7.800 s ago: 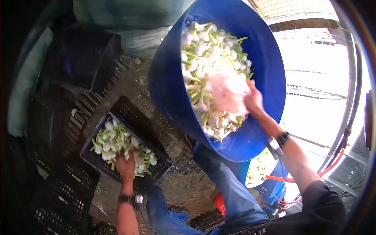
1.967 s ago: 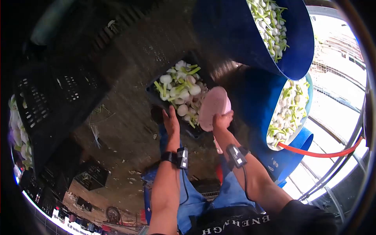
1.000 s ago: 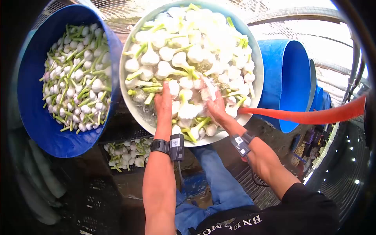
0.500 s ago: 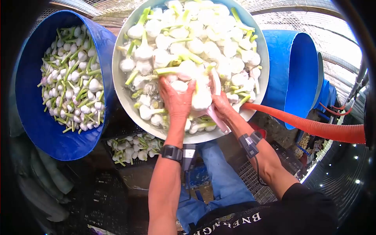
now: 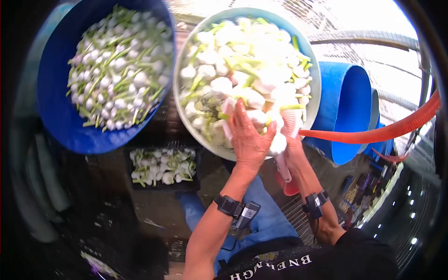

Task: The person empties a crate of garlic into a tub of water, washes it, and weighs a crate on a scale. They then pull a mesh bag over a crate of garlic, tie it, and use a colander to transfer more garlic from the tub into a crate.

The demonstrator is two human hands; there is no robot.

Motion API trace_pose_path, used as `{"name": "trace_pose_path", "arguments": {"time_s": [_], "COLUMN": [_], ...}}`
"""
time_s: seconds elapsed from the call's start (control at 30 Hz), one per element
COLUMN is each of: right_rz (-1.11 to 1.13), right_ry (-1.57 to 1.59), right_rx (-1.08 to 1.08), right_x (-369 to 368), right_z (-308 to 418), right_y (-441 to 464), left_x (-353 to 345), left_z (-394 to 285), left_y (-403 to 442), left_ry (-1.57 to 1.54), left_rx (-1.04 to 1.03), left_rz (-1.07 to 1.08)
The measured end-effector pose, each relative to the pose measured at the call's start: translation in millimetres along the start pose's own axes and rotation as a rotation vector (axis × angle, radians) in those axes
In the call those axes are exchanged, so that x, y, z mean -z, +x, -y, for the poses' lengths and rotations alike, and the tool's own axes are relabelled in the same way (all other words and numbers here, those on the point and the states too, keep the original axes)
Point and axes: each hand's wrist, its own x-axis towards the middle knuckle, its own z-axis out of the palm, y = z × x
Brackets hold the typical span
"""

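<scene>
A wide pale basin [image 5: 185, 122] holds water and many white garlic bulbs [image 5: 221, 86] with cut green stems. At its near edge is a pink plastic strainer [image 5: 290, 122] with a handle pointing towards me, heaped with garlic. My right hand [image 5: 295, 150] grips the strainer's right side, its fingers partly hidden. My left hand [image 5: 249, 142] curves over the strainer's left side, with fingers and thumb around garlic bulbs. Some bulbs under the left palm are hidden, and glare washes out the basin's upper part.
A blue tub [image 5: 56, 112] of garlic stands left of the basin. Below it sits a black crate [image 5: 163, 185] of garlic. Blue barrels [image 5: 329, 88] lie to the right. An orange-red hose [image 5: 368, 135] runs to the basin's right edge; a red container [image 5: 290, 186] is below.
The camera view has shifted, so the tub and basin appear further right. Both hands and the pink strainer have moved towards the basin's near right edge, with garlic in the strainer.
</scene>
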Motion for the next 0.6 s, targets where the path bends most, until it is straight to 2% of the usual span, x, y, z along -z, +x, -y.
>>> {"name": "trace_pose_path", "arguments": {"time_s": [0.07,0.1,0.23,0.37,0.47,0.5,0.57,0.6], "right_rz": [-0.001,-0.013,0.095,0.067,0.044,0.049,0.052,0.071], "right_ry": [-0.005,-0.028,-0.099,-0.194,-0.295,-0.361,-0.368,-0.514], "right_rx": [0.038,-0.019,-0.049,-0.177,-0.312,-0.339,-0.259,-0.092], "right_x": [-29.2,-38.1,-73.6,-108.3,-143.7,-152.1,-169.0,-164.9], "right_z": [6.8,9.8,-7.2,-54.7,-106.5,-131.1,-200.3,-246.3], "right_y": [-23.6,-37.4,-90.9,-140.4,-168.7,-170.3,-162.0,-143.4], "left_x": [25.1,40.3,106.4,167.9,199.4,206.0,209.6,202.5], "left_z": [-5.8,-9.0,-0.5,28.2,77.9,100.1,168.4,214.7], "left_y": [-14.1,-23.0,-72.5,-137.1,-182.2,-193.8,-210.9,-216.8], "left_ry": [-0.029,-0.073,-0.073,-0.089,-0.101,-0.121,-0.152,-0.096], "left_rx": [-0.036,0.024,0.017,0.260,0.327,0.417,0.526,0.536], "left_rz": [-0.063,-0.058,-0.185,-0.225,-0.317,-0.335,-0.342,-0.347]}}
